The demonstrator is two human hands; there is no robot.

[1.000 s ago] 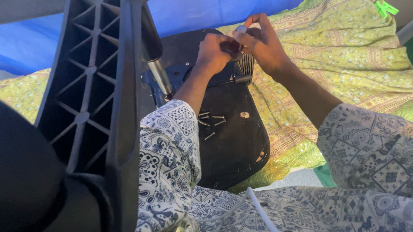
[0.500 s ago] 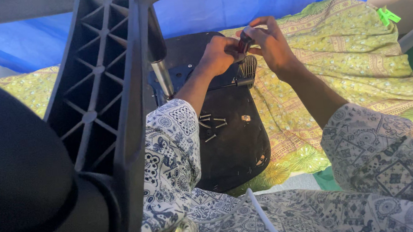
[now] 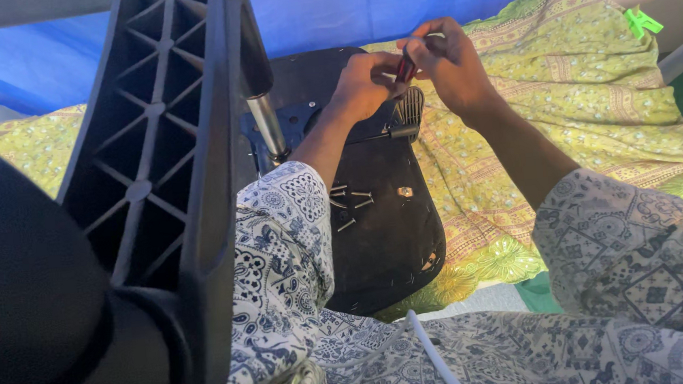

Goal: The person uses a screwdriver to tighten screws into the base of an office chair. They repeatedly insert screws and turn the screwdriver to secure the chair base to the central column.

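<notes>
An upturned black chair seat lies on a yellow-green patterned cloth. My left hand and my right hand meet above its far end, both closed round a small red-handled tool, likely a screwdriver, held upright over the dark metal mechanism plate. A ribbed lever sticks out just below my hands. Several loose screws rest on the seat's underside, near my left forearm. The tool's tip is hidden by my fingers.
A black ribbed chair-base leg and a chrome gas-lift column rise close at the left, blocking much of the view. A blue sheet hangs behind. A green clip lies at the far right. A white cord crosses my lap.
Both hands have stayed together on the tool above the plate, with small shifts of the fingers. The view has drifted slightly; the seat and screws have not moved.
</notes>
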